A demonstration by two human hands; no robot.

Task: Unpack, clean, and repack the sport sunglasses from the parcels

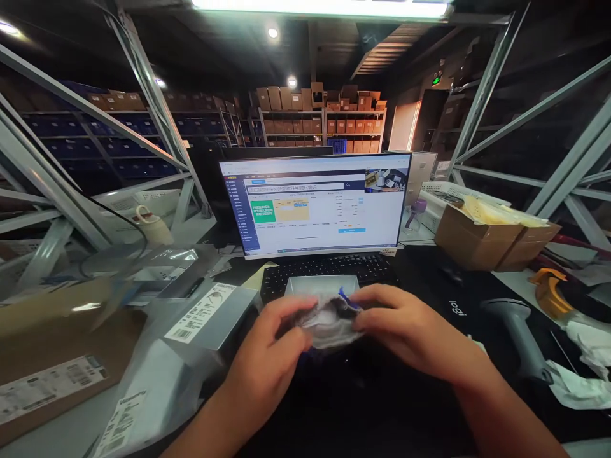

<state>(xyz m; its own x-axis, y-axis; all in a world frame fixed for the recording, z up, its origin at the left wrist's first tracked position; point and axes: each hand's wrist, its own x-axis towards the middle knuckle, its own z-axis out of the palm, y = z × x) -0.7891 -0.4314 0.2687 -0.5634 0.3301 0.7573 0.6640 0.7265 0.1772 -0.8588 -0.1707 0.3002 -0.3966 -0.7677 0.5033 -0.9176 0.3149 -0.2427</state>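
Between both hands, above the black desk mat, is a small grey pouch (330,332) that looks like soft cloth, with a bit of blue at its upper edge. My left hand (270,346) pinches its left side between thumb and fingers. On the other side, my right hand (405,324) grips the edge by the blue part. The pouch's mouth seems spread; what lies inside cannot be made out. Just behind it stands a small pale grey box (324,285), partly hidden by the pouch, in front of the black keyboard (377,270).
A monitor (315,216) stands behind the keyboard. Grey labelled boxes (233,324) and a large carton (62,343) crowd the left side. To the right are a barcode scanner (518,334), a yellow tape dispenser (551,292) and open cartons (477,238).
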